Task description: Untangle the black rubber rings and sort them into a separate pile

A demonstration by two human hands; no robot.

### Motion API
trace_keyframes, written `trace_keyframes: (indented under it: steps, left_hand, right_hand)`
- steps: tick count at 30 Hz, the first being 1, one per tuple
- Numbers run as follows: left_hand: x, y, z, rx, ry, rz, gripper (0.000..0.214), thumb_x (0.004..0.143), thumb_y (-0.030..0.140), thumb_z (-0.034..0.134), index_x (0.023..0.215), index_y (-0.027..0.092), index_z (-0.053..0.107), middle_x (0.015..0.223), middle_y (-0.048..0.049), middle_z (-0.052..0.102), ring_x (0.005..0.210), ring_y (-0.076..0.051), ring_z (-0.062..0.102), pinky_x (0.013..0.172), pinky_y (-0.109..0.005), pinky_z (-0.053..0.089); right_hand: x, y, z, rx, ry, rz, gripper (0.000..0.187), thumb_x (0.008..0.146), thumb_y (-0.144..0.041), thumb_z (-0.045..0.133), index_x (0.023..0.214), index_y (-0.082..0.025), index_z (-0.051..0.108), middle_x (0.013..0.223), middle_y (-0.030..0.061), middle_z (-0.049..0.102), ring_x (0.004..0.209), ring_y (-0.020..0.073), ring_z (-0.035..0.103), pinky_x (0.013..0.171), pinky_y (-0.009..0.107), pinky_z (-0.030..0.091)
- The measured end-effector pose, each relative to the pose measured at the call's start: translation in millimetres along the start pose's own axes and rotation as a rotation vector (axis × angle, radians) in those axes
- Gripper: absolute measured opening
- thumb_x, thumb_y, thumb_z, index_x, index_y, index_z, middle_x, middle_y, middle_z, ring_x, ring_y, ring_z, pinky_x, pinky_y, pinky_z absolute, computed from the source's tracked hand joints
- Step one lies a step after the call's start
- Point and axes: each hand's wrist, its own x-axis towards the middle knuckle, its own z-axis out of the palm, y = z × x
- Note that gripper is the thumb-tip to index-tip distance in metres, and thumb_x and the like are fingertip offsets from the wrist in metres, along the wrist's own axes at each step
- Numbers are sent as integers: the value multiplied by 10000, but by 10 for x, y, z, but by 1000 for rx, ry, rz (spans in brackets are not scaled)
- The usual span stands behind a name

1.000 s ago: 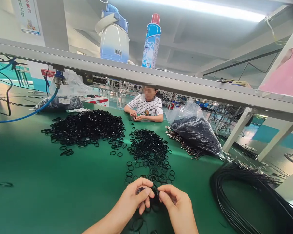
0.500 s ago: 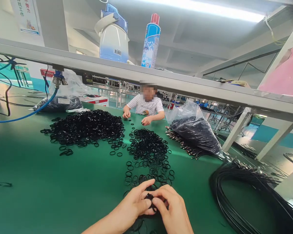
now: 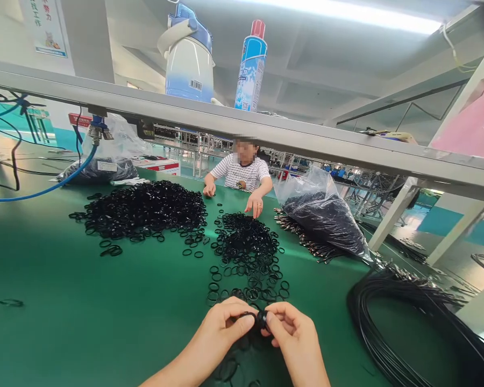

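My left hand (image 3: 222, 329) is closed, thumb against fingers, on a thin black ring. My right hand (image 3: 293, 334) pinches a small dark piece (image 3: 262, 319) that meets the left fingertips; its exact kind is too small to make out. Both hands are low in the head view, over the near end of a spread of black rings (image 3: 246, 236). A few more rings (image 3: 226, 370) lie below my hands on the green table, partly hidden by them.
A larger heap of black rings (image 3: 145, 212) lies to the left. At the right are a bag of black parts (image 3: 326, 220) and a coil of black cables (image 3: 371, 328). Opposite sits a person (image 3: 244, 172), one hand at the ring pile. A shelf beam (image 3: 226, 115) crosses above.
My hands have drawn slightly apart, and the dark piece now shows between their fingertips. The other person's hand has moved onto the far edge of the ring pile.
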Motion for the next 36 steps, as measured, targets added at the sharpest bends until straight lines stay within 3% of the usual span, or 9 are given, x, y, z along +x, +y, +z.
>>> trace_keyframes:
  steps: [4, 10, 17, 22, 27, 32, 36]
  left_hand:
    - [-13, -17, 14, 63, 43, -3, 219, 766, 296, 613, 945, 199, 691, 773, -11, 607, 671, -141, 513, 594, -231, 383]
    - [-54, 97, 30, 162, 81, -4, 104, 749, 204, 569, 753, 176, 669, 722, 15, 555, 609, -112, 447, 543, -210, 319]
    - [36, 52, -56, -149, 147, -125, 129, 710, 291, 644, 734, 164, 647, 597, 50, 495, 574, -98, 389, 523, -197, 284]
    - [45, -6, -35, -312, 159, -189, 280, 624, 359, 754, 779, 130, 710, 632, 8, 589, 570, -96, 430, 520, -199, 327]
    - [16, -18, 24, -386, 120, -212, 360, 608, 350, 778, 869, 116, 695, 609, -6, 639, 519, -100, 512, 537, -224, 405]
    - [2, 56, 56, -391, 85, -208, 337, 677, 363, 714, 884, 101, 672, 733, -80, 707, 675, -171, 626, 639, -282, 486]
    - [-5, 46, 47, -313, 77, -183, 277, 716, 359, 684, 839, 115, 641, 753, -79, 694, 671, -166, 623, 604, -275, 486]
  right_hand:
    - [-29, 10, 58, 5, -52, 10, 199, 706, -345, 640, 736, -150, 618, 625, 23, 607, 582, 155, 596, 442, 180, 375]
    - [-46, 23, 87, -75, -64, -24, 158, 722, -315, 598, 721, -158, 612, 626, 18, 606, 582, 149, 591, 462, 187, 382]
    - [65, 91, -183, -19, 225, 1, 282, 753, -441, 538, 850, -179, 576, 701, 28, 600, 665, 185, 608, 470, 203, 403]
    - [20, 47, -78, -201, 121, -129, 277, 779, -416, 528, 893, -190, 641, 933, 59, 656, 819, 201, 610, 684, 254, 465]
    - [-59, -1, 100, -288, -6, -199, 153, 743, -311, 591, 804, -207, 685, 793, 22, 675, 699, 173, 619, 597, 222, 446]
    - [10, 91, -4, -43, 61, -76, 139, 703, -296, 611, 756, -171, 644, 682, 28, 652, 617, 173, 614, 563, 234, 458]
    - [40, 87, -31, 83, 105, -4, 232, 636, -347, 691, 753, -154, 637, 649, 26, 633, 572, 166, 601, 502, 226, 443]
